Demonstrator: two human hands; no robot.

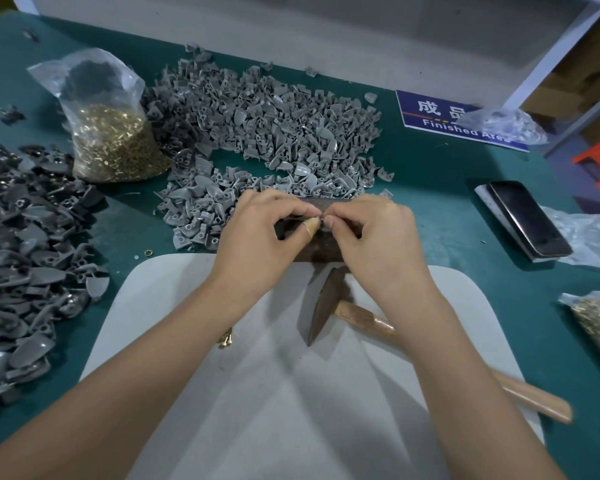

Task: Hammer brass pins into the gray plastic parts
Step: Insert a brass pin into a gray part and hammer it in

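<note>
Both forearms reach in from the near edge and meet over the dark metal block [321,245], where the left hand [257,237] and right hand [378,237] curl their fingers tip to tip, pinching a small gray plastic part [321,221] between them; any brass pin there is too small to make out. The hammer [329,306] lies untouched on the white mat [174,306] under the right wrist. Gray parts [264,126] crowd the green tabletop [430,188] beyond, more lie left, and a phone [529,220] sits right.

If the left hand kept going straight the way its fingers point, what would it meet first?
Most likely the right hand: the left hand points rightward, and their fingertips nearly meet over the dark block.
</note>
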